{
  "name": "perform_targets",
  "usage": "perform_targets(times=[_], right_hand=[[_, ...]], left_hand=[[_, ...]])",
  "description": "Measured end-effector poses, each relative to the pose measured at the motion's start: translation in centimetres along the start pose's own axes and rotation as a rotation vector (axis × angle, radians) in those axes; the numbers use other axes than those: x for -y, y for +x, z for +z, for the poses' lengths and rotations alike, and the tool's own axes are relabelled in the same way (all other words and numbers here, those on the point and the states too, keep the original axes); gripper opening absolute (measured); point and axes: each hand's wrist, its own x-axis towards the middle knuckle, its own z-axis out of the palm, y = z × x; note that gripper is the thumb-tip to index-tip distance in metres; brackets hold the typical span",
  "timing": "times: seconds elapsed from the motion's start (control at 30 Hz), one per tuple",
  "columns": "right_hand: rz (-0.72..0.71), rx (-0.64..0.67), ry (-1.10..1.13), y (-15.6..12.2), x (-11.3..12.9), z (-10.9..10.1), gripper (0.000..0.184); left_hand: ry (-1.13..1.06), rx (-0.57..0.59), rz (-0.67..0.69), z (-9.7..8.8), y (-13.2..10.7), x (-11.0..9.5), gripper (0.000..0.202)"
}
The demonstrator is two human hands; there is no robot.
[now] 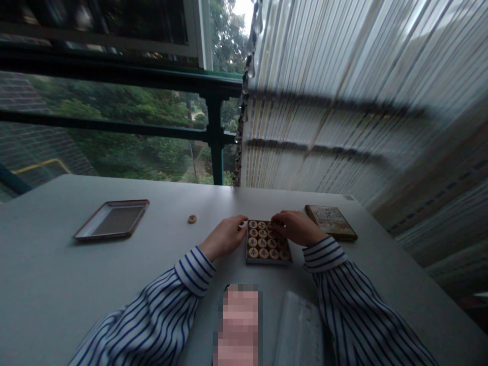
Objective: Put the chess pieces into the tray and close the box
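Observation:
A shallow square box [270, 263] on the white table holds rows of round wooden Chinese chess pieces [263, 243] with dark characters. At its left side is my left hand [225, 236], fingertips and thumb bent against the far left corner and wall. My right hand [299, 227] reaches over the far right part of the box. Its thumb and fingers are pinched at a Chinese chess piece in the far row, mostly hidden by the fingers. A single loose piece [192, 219] lies on the table left of my left hand.
A shallow tray-like lid [121, 221] lies at the left. A flat decorated box [331, 222] is right of my right hand. Nearer me are a pixelated patch [240, 325] and a translucent plastic thing [299, 330]. A window with railing and a striped curtain stand behind the table.

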Motion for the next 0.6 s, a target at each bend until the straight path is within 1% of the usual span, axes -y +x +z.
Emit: perform_targets(times=[0.13, 0.3, 0.47, 0.6], right_hand=[[-0.009, 0.000, 0.002, 0.01, 0.04, -0.02, 0.026], [0.013, 0.028, -0.015, 0.07, 0.25, -0.20, 0.023], [0.037, 0.067, -0.028, 0.13, 0.36, -0.26, 0.028], [0.021, 0.060, -0.048, 0.16, 0.20, -0.09, 0.030]], left_hand=[[0.008, 0.002, 0.008, -0.03, -0.05, -0.02, 0.037], [0.034, 0.011, 0.001, -0.07, -0.02, -0.09, 0.037], [0.059, 0.008, -0.007, 0.02, 0.07, -0.05, 0.035], [0.063, 0.011, -0.006, 0.01, 0.06, -0.14, 0.034]])
